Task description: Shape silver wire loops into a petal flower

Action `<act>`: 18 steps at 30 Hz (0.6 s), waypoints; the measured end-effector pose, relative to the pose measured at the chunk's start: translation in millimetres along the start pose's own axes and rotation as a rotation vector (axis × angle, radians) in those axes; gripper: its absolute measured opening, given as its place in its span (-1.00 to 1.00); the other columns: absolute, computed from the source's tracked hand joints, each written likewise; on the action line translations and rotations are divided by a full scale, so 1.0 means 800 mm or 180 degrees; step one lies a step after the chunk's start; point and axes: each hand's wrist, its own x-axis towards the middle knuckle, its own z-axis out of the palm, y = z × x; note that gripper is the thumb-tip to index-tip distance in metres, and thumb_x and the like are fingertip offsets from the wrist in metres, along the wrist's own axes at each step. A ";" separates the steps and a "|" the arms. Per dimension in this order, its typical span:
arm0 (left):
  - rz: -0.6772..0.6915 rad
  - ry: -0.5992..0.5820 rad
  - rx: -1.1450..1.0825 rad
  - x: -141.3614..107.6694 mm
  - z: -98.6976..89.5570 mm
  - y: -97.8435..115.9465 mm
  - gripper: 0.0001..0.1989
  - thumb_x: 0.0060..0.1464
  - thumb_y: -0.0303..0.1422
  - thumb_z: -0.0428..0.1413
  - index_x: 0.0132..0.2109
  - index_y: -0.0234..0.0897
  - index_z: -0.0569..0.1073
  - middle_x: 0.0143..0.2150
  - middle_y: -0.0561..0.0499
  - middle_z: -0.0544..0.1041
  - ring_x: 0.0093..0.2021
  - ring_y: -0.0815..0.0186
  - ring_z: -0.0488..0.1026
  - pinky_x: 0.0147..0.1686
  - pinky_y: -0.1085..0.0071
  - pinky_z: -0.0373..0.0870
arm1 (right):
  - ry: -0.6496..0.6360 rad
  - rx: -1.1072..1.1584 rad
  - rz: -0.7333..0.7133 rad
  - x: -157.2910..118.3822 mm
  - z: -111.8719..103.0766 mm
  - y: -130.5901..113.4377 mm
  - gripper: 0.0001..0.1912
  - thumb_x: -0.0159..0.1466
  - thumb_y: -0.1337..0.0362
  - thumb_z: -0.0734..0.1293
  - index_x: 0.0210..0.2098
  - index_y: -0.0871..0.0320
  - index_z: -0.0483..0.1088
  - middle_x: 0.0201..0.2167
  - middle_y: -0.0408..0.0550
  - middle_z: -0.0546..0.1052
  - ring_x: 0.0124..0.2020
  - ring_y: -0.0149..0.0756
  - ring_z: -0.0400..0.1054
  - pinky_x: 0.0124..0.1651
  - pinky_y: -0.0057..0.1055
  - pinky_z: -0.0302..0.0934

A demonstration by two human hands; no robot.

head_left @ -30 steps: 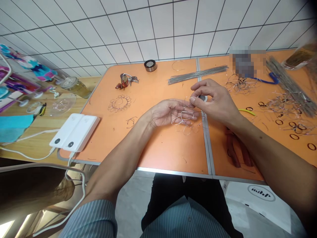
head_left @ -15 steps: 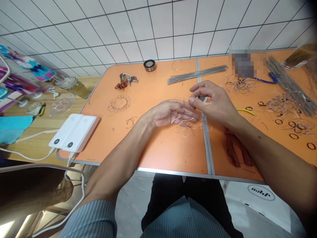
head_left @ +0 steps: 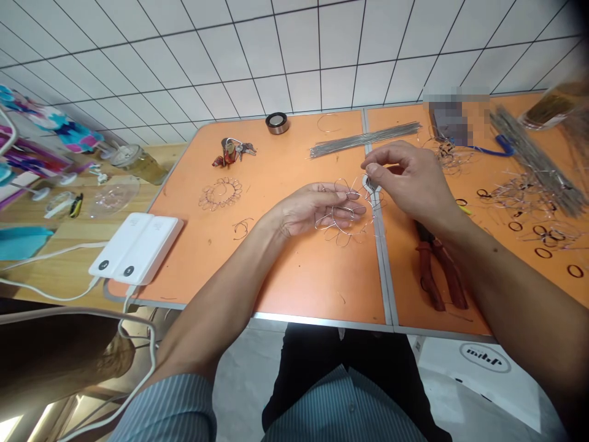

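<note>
- Left hand [head_left: 317,212] lies palm up over the orange tabletop [head_left: 294,258], fingers [head_left: 347,195] loosely open, cradling a looped flower-shaped piece of thin silver wire [head_left: 343,221].
- Wire piece rests on the left fingers and spills just past them, near the metal seam between the two tabletop panels.
- Right hand [head_left: 409,178] is just beside it, thumb and forefinger pinched shut on a strand of the same wire at the top edge.
- Red-handled pliers [head_left: 435,270] lie on the tabletop under the right forearm, untouched.
- A finished wire flower ring [head_left: 221,192] lies well to the left; a bundle of straight grey wire rods [head_left: 365,139] lies behind the hands.
- White power bank [head_left: 135,245] sits at the left edge, cables attached.
</note>
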 end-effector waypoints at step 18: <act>0.0109 0.0126 0.0093 0.000 -0.003 0.000 -0.87 0.49 -0.38 0.38 0.05 -0.34 0.80 0.13 -0.33 0.87 0.11 0.00 0.88 0.20 0.07 0.78 | -0.0155 -0.0426 0.0447 0.004 -0.010 -0.013 -0.83 0.40 0.26 0.53 -0.36 0.00 0.66 -0.13 0.02 0.81 0.00 0.06 0.69 0.17 0.03 0.51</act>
